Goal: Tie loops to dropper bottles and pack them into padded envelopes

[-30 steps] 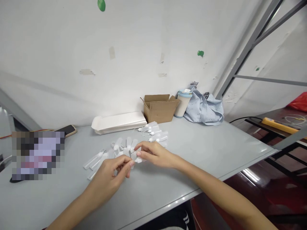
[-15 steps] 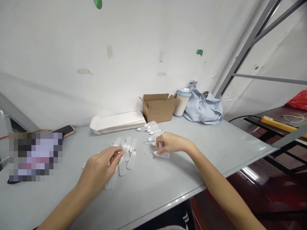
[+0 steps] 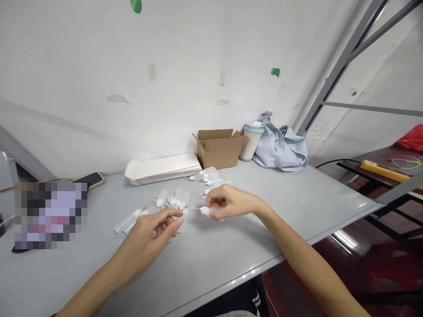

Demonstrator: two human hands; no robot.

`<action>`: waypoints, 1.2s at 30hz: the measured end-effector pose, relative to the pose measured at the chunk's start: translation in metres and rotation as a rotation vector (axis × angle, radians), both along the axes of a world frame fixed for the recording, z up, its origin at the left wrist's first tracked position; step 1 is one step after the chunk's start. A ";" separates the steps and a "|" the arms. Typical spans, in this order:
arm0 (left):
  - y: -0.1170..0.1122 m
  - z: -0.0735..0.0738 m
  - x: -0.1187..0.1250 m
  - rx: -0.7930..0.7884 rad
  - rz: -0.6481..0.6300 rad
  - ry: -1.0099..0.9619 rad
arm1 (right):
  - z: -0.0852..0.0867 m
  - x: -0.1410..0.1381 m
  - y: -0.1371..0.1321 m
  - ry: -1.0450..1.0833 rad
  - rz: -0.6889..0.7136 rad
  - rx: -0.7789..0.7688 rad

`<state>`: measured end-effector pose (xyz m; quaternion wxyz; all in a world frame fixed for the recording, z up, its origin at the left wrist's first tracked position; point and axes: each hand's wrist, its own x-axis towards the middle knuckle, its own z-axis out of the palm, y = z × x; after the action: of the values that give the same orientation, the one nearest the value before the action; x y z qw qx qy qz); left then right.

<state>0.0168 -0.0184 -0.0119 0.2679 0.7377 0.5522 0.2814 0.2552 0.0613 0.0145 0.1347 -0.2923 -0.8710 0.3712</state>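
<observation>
Between the bent fingers and thumb of my right hand is a small clear plastic tube with a white cap. Its thin white string trails to the left, and my fingers cover much of its body. My left hand hovers over a loose pile of similar capped tubes; its thumb and index fingertips are slightly apart, with a tube just beyond them. More tubes lie to the left of that hand. Behind my right hand, several others with strings are lined up in a row.
A stack of white flat card pieces and an open cardboard box stand along the wall. To their right are a lidded cup and a light blue cloth bag. A phone lies at the left beside a blurred-out item.
My right hand has drawn the tube left, towards the pile. My left hand has shifted right and its thumb and index finger have parted, uncovering tubes on the left.
</observation>
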 end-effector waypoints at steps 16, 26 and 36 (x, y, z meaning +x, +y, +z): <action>-0.002 0.000 0.000 -0.036 0.021 -0.067 | -0.008 -0.010 -0.003 0.057 0.112 -0.072; -0.002 0.005 0.004 -0.087 0.128 -0.131 | -0.015 -0.014 -0.006 0.055 0.150 -0.148; -0.003 0.000 0.004 -0.193 0.005 -0.124 | -0.015 -0.016 -0.008 0.060 0.181 -0.236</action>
<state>0.0211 -0.0213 -0.0119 0.3706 0.6884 0.5607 0.2729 0.2395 0.0534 -0.0003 0.0913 -0.2153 -0.8396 0.4903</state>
